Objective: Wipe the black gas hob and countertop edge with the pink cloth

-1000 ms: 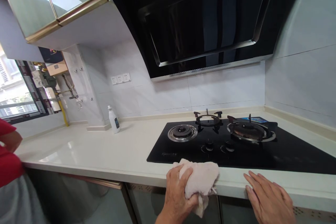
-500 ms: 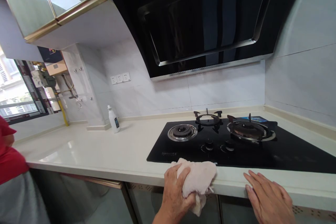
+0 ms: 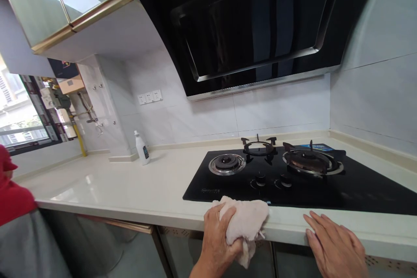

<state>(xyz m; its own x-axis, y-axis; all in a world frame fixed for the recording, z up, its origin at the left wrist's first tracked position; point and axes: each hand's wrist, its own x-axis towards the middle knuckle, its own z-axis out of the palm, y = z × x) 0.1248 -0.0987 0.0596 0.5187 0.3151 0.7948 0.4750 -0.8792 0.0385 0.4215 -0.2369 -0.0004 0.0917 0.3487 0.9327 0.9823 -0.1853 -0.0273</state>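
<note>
Your left hand (image 3: 219,239): closed, gripping a pink cloth (image 3: 244,223).
Cloth location: countertop (image 3: 97,186) front edge, beside the gas hob (image 3: 224,192).
Your right hand (image 3: 335,243): open, flat on the edge.
White bottle (image 3: 141,147): upright, contents hidden.

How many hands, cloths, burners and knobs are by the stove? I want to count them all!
Hands: 2
Cloth: 1
Burners: 2
Knobs: 2
Total: 7
</note>
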